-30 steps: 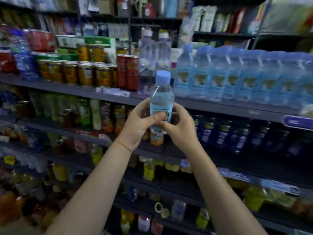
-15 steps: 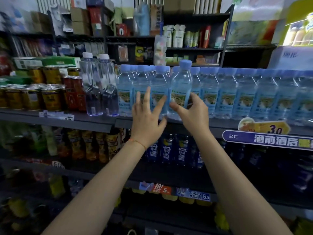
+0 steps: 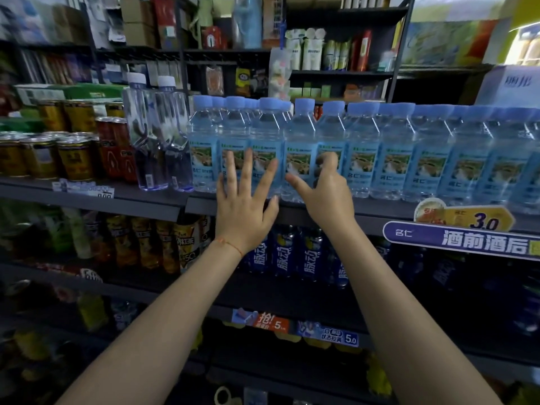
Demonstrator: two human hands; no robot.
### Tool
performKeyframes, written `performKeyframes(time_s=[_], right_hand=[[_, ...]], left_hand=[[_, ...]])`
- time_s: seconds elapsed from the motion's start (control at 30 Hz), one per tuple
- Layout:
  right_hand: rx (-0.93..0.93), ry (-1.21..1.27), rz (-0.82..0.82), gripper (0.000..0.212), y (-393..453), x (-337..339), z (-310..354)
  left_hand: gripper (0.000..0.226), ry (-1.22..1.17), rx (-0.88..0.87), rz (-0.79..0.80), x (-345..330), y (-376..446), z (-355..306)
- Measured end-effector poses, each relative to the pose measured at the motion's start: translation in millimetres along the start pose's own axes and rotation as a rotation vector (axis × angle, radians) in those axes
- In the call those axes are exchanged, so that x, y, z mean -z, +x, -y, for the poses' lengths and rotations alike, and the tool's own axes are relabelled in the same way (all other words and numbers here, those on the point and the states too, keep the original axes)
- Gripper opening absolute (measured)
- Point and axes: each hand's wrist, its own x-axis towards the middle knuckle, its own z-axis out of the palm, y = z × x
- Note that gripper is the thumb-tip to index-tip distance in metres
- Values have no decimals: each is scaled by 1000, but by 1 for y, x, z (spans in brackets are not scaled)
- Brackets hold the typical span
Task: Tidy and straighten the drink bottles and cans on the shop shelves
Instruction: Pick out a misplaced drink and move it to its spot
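Observation:
A long row of blue-capped water bottles (image 3: pixel 391 159) with blue labels stands along the upper shelf (image 3: pixel 181 204). One blue-capped bottle (image 3: pixel 299 133) stands in the front row with its cap slightly above its neighbours. My right hand (image 3: pixel 324 191) grips this bottle low down, thumb across its front and fingers curled round its right side. My left hand (image 3: pixel 245 200) is spread flat, its straight fingers touching the labels of the bottles (image 3: pixel 263 135) just to the left.
Two taller clear bottles (image 3: pixel 157 133) with white caps stand left of the row, then red cans (image 3: pixel 114 150) and gold cans (image 3: pixel 73 159). Dark blue bottles (image 3: pixel 295 252) fill the shelf below. A price sign (image 3: pixel 461 229) hangs at the right.
The bottle I held in front of the shelves with both hands now stands in the front row. My left hand has let go and spread flat against the neighbouring bottles.

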Motion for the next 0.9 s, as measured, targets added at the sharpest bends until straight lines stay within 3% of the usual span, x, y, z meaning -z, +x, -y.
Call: performKeyframes(time_s=[0.1, 0.17, 0.23, 0.27, 0.33, 0.37, 0.53, 0.63, 0.7, 0.8, 0.9], right_hand=[[39, -20, -81, 65, -3, -4, 1], [146, -16, -279, 56, -11, -10, 5], [306, 53, -467, 36, -31, -19, 17], [389, 107, -479, 26, -44, -26, 23], [488, 219, -342, 18, -73, -45, 36], [482, 261, -235, 19, -87, -58, 42], [173, 376, 391, 11, -154, -154, 47], [-92, 325, 748, 16, -200, -219, 31], [-265, 245, 926, 22, -228, -259, 17], [-494, 151, 992, 22, -253, -299, 8], [-653, 142, 848, 44, -252, -329, 10]], left_hand=[[63, -45, 10, 42, 9, 1, 0], [59, -158, 23, 45, 23, -2, -1], [54, -306, 76, -59, 41, -17, 4], [50, -364, 111, -161, 50, -29, 10], [35, -424, 236, -292, 64, -62, 29], [27, -421, 335, -258, 67, -80, 42], [12, -350, 871, 382, 51, -159, 122], [15, -400, 965, 685, 36, -199, 160], [16, -494, 986, 800, 25, -221, 177], [18, -592, 1014, 916, 3, -249, 201], [20, -689, 1056, 952, -24, -273, 228]])
